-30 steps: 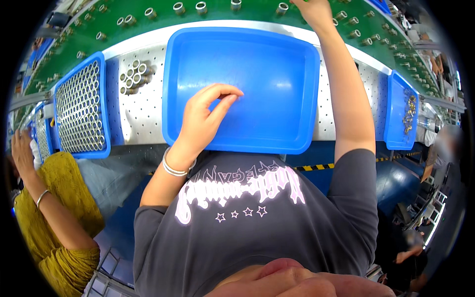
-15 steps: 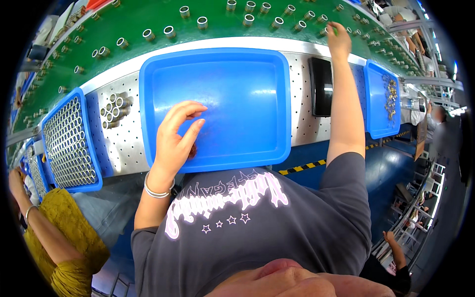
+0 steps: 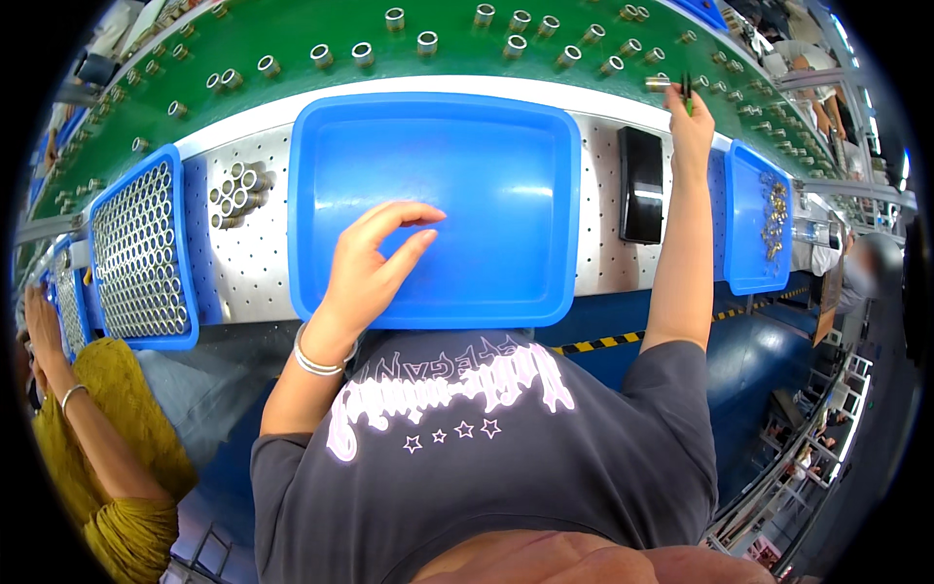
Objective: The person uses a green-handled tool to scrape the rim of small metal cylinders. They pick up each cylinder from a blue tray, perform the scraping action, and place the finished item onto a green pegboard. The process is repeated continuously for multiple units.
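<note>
My left hand hovers over the blue tray in front of me, thumb and fingers apart and holding nothing. My right hand reaches out to the edge of the green belt. Its fingers are closed around a small tool with two dark prongs and a green part, which looks like tweezers. At the same fingertips a short metal sleeve lies sideways, slightly blurred, apparently gripped there. More metal sleeves stand upright on the belt.
A black flat box lies right of the tray. Farther right, a blue tray holds small metallic pieces. To the left stand several sleeves in a cluster and a blue tray packed with sleeves. A co-worker's arm is at far left.
My right hand has taken hold of a metal sleeve at the belt's edge and tipped it sideways. The sleeves on the belt appear farther right. The left hand remains over the tray.
</note>
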Demonstrator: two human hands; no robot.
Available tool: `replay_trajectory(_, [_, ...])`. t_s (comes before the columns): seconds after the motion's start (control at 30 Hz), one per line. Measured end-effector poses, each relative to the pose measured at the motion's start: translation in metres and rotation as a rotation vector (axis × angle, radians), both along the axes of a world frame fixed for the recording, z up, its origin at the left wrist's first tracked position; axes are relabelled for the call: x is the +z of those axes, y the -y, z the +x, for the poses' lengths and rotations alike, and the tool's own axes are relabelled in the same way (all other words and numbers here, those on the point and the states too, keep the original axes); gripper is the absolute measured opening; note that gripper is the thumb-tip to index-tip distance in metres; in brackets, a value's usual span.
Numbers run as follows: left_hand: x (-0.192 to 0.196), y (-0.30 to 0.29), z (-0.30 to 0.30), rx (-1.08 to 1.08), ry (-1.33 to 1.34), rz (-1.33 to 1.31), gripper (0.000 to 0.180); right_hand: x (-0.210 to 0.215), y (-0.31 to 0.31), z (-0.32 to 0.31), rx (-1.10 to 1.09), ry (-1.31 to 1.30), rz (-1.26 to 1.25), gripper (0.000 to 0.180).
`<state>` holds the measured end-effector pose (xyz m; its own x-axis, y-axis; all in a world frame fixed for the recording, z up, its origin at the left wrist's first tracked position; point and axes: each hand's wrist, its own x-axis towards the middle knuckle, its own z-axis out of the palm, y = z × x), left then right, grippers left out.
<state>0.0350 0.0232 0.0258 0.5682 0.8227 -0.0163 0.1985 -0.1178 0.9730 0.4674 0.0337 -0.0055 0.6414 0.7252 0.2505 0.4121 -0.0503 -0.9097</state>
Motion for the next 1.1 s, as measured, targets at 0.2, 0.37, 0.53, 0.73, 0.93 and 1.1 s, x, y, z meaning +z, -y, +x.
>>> replay_trajectory(0.2, [-0.016,0.001,0.014,-0.008,0.287,-0.183,0.031,0.047,0.037,-0.171,0.670,-0.315,-0.238,0.016])
replay_trajectory(0.37, [-0.010,0.008,0.011,-0.046,0.456,-0.516,0.045,0.044,0.046,-0.222,0.895,-0.429,-0.332,0.015])
replay_trajectory(0.53, [-0.011,0.010,0.000,0.029,0.536,-0.603,0.044,0.048,0.052,-0.246,0.770,-0.194,-0.128,0.017])
replay_trajectory(0.73, [-0.011,0.012,-0.002,0.045,0.572,-0.644,0.051,0.045,0.052,-0.260,0.846,0.068,0.007,0.014])
replay_trajectory(0.93, [-0.011,0.009,-0.008,0.069,0.726,-0.807,0.046,0.041,0.054,-0.262,0.786,-0.294,-0.022,0.006])
replay_trajectory(1.1, [-0.016,0.011,-0.006,0.087,0.654,-0.744,0.046,0.037,0.057,-0.270,0.792,-0.554,0.016,0.006])
